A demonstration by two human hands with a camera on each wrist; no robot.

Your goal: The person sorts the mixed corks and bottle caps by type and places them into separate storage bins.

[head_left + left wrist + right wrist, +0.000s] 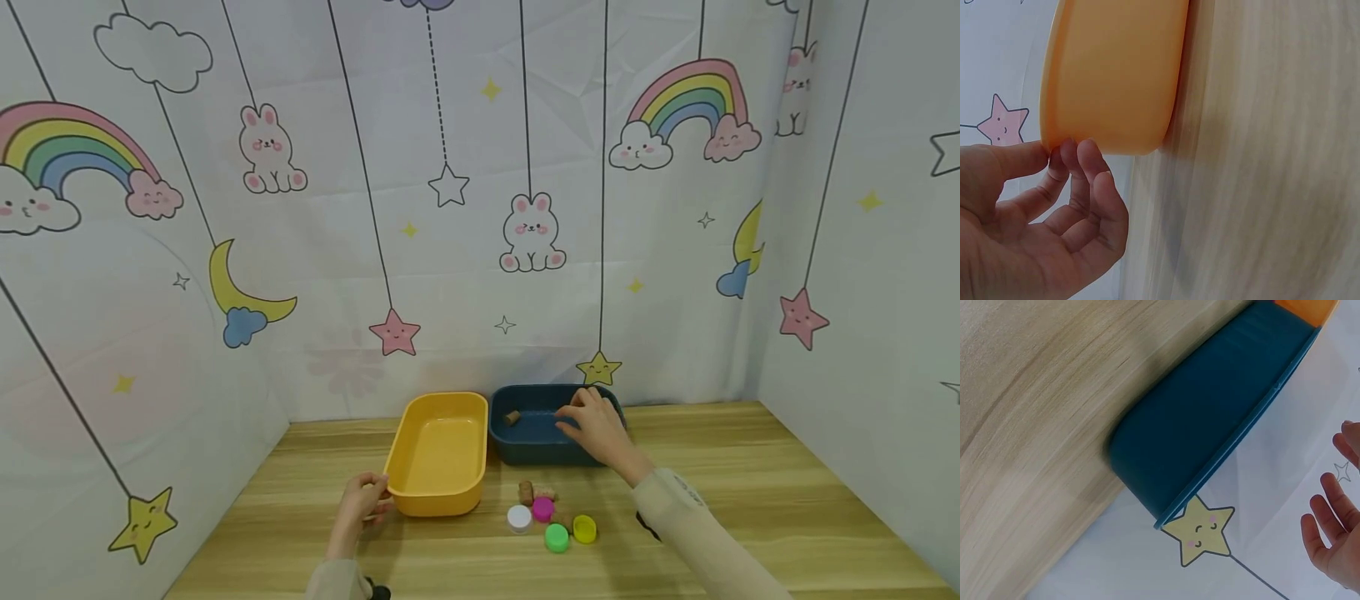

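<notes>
My left hand (360,505) pinches the near left corner of the yellow bin (437,505) at its rim, thumb and fingertips meeting there in the left wrist view. Over the dark blue bin (540,455) is my right hand (600,427), its fingers apart and nothing between them. A single cork (512,417) lies inside the blue bin, toward its left end. In the right wrist view, part of the right hand (1338,534) shows at the edge, fingers spread above the blue bin's rim. The yellow bin holds nothing that shows.
In front of the bins lie a white cap (519,518), a pink cap (543,509), a green cap (557,537) and a yellow cap (585,529), with several corks (526,492) among them. A printed curtain (450,275) hangs behind the wooden table (750,475).
</notes>
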